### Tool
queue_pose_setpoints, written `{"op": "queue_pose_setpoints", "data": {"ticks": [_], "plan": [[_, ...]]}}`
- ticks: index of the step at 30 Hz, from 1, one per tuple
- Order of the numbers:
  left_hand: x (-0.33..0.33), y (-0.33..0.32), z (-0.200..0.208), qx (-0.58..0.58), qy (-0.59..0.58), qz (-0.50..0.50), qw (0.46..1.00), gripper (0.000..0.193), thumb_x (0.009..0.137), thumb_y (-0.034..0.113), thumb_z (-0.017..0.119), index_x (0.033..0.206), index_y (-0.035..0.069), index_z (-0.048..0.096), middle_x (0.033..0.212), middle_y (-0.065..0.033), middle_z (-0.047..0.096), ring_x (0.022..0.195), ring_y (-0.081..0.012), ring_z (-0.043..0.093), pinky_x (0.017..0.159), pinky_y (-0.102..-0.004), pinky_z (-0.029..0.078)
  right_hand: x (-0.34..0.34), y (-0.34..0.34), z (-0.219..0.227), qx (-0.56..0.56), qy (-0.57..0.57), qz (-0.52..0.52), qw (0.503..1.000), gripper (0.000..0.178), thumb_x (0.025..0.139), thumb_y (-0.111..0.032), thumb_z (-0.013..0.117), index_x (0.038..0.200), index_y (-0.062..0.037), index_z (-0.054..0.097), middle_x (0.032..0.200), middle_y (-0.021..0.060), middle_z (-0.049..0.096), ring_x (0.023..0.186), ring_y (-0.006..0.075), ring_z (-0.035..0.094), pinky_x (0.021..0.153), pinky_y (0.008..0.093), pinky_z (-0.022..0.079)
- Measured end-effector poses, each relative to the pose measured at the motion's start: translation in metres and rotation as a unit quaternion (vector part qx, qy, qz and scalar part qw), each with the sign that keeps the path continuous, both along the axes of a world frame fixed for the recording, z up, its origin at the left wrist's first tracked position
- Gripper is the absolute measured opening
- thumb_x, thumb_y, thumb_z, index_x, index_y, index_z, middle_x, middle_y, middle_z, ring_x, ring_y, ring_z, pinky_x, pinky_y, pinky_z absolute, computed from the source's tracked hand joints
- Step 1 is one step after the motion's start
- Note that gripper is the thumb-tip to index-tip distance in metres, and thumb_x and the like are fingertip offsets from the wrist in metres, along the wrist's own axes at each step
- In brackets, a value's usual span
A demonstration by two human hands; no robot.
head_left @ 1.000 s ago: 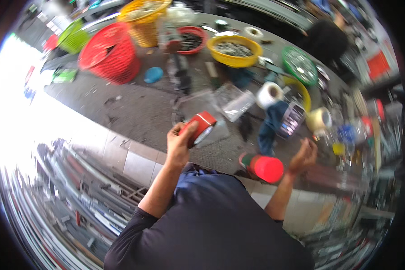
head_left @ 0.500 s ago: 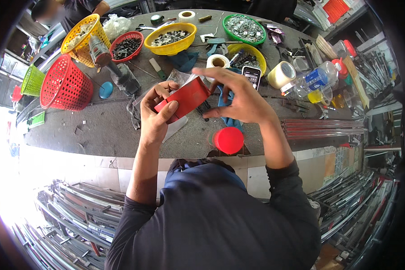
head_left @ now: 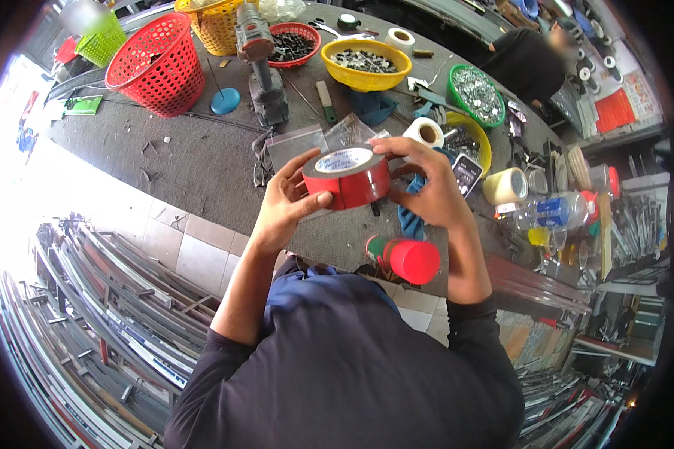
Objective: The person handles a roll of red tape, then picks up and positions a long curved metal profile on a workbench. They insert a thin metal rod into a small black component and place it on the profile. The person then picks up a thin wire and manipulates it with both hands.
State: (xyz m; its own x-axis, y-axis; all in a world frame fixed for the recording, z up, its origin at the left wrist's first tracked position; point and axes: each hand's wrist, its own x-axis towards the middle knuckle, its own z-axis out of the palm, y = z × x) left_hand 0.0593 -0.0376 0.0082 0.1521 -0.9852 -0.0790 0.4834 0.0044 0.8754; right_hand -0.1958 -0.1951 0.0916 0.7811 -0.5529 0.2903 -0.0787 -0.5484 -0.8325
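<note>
A wide roll of red tape (head_left: 361, 191) is up in front of me, its round grey side and white core label facing up. My left hand (head_left: 283, 206) grips its left side, thumb on the red face and fingers behind. At the opposite side my right hand (head_left: 436, 183) has its fingertips on the upper rim and its thumb lower down, partly hidden. Below my right hand stands a can with a bright red cap (head_left: 416, 262). Clear plastic bags (head_left: 296, 144) lie beyond the tape, and a blue cloth (head_left: 410, 221) is under my right hand.
A cordless drill (head_left: 268, 90) stands left of a yellow basket of small parts (head_left: 367, 78). Red perforated basket (head_left: 157, 71) sits farther left. On the right are a phone (head_left: 468, 172), tape rolls (head_left: 505, 185) and plastic bottles (head_left: 554, 213). Another person (head_left: 528, 63) is beyond the table.
The tape has turned from a tilted, edge-on position so its labelled side shows. My right hand has closed in on it from being spread. The whole view has swung round.
</note>
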Motion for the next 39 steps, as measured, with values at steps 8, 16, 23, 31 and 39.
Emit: {"op": "queue_pose_setpoints", "data": {"ticks": [8, 16, 23, 31, 39], "plan": [[0.001, 0.005, 0.014, -0.14, -0.139, 0.098, 0.975, 0.127, 0.061, 0.013, 0.118, 0.17, -0.007, 0.054, 0.167, -0.016, 0.06, 0.159, -0.0296, 0.059, 0.138, -0.0497, 0.045, 0.011, 0.009, 0.012, 0.089, 0.015, -0.024, 0.996, 0.088, 0.08, 0.015, 0.086, 0.162, -0.0075, 0.063, 0.167, 0.0148, 0.067, 0.155, 0.0307, 0.066, 0.118, 0.0452, 0.062], [0.016, -0.002, 0.025, -0.184, -0.191, 0.092, 0.96, 0.128, 0.063, 0.019, 0.118, 0.172, 0.0, 0.054, 0.171, -0.0182, 0.052, 0.164, -0.0323, 0.053, 0.137, -0.0518, 0.046, 0.006, 0.005, 0.02, 0.073, 0.143, 0.031, 0.987, 0.098, 0.085, -0.003, 0.09, 0.174, 0.0035, 0.05, 0.163, 0.0242, 0.068, 0.147, 0.0369, 0.07, 0.118, 0.049, 0.058], [0.028, -0.033, 0.016, -0.307, -0.187, 0.045, 0.932, 0.13, 0.063, 0.02, 0.114, 0.172, 0.007, 0.045, 0.172, -0.0221, 0.045, 0.166, -0.0373, 0.047, 0.135, -0.0526, 0.047, 0.018, 0.004, 0.029, 0.156, 0.208, 0.049, 0.964, 0.141, 0.075, -0.045, 0.11, 0.184, 0.0003, 0.032, 0.179, 0.0196, 0.054, 0.162, 0.0336, 0.056, 0.13, 0.0505, 0.048], [0.044, -0.042, 0.017, -0.308, -0.203, 0.024, 0.929, 0.123, 0.066, 0.023, 0.111, 0.168, 0.007, 0.045, 0.165, -0.0209, 0.043, 0.159, -0.0361, 0.05, 0.131, -0.051, 0.046, 0.063, 0.029, 0.064, 0.017, 0.209, -0.045, 0.977, 0.121, 0.092, -0.065, 0.094, 0.18, 0.0006, 0.043, 0.179, 0.0242, 0.052, 0.164, 0.0397, 0.054, 0.134, 0.0526, 0.043], [0.089, -0.045, -0.008, -0.171, 0.025, -0.031, 0.985, 0.148, 0.061, 0.056, 0.111, 0.173, -0.008, 0.041, 0.171, -0.0207, 0.054, 0.16, -0.0326, 0.056, 0.136, -0.0477, 0.043, 0.14, 0.098, 0.03, -0.17, 0.142, -0.114, 0.968, 0.094, 0.098, -0.074, 0.081, 0.169, -0.0134, 0.067, 0.186, 0.0294, 0.041, 0.175, 0.0577, 0.03, 0.14, 0.0659, 0.027]]}}
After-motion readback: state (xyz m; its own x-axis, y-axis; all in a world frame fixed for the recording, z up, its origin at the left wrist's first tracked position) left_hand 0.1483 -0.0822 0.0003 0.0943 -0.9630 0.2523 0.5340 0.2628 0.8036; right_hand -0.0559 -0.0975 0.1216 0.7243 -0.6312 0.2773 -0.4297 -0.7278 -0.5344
